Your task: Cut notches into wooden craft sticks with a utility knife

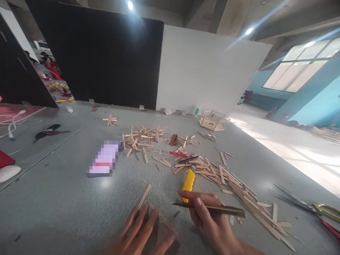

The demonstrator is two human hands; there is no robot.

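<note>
Pinching a long, thin, dark tool (230, 211) with a sharp tip, my right hand (208, 216) has its thumb and fingers curled in around it, and the tip points over toward my left side. My left hand (140, 226) is palm down over the gray table (66, 205), its fingers a little bent and a little apart. A see-through thing (167, 224) shows by its thumb and pointer finger, but it is blurry, so I cannot tell from my screen if that hand grips it. One flat wooden stick (145, 196) lies just ahead of my left fingertips; I cannot tell if they touch it. Right in front of my right hand is a yellow cutter (188, 181), with my pointer finger crossing its near end in my view. Past that, and out to the right, lies a long messy pile of sticks (239, 187). Metal scissors (297, 202) lie farther right of that hand. Ahead of my left hand, off to its left, is a flat purple thing (105, 159) that is all blocky. Beyond both hands sit sticks crossed over each other (158, 134), a small brown piece (173, 139), and, farthest ahead on the right, a little wooden frame (214, 121).
</note>
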